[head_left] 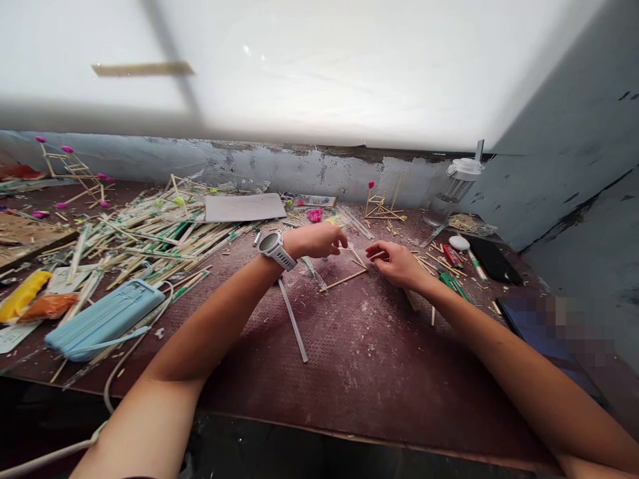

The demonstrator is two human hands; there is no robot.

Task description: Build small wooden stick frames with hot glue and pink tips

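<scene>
My left hand point(319, 241), with a watch point(277, 249) on its wrist, hovers above the table with fingers curled and tips close together. What its fingertips hold, if anything, is too small to make out. Right below and beside them lies a small frame of thin wooden sticks point(343, 280), joined at a corner on the right. My right hand point(394, 263) is just right of that corner, its fingers bent, slightly apart and with nothing visible in them. A translucent glue stick point(293, 322) lies on the table below my left wrist.
On the left are a heap of sticks point(164, 233), a light-blue power bank point(107, 319) with a cable, and a yellow-handled tool point(24, 296). A stick model point(382, 207) stands behind my right hand. At right are a clear bottle point(452, 189), a lighter point(452, 256) and a black phone point(494, 261).
</scene>
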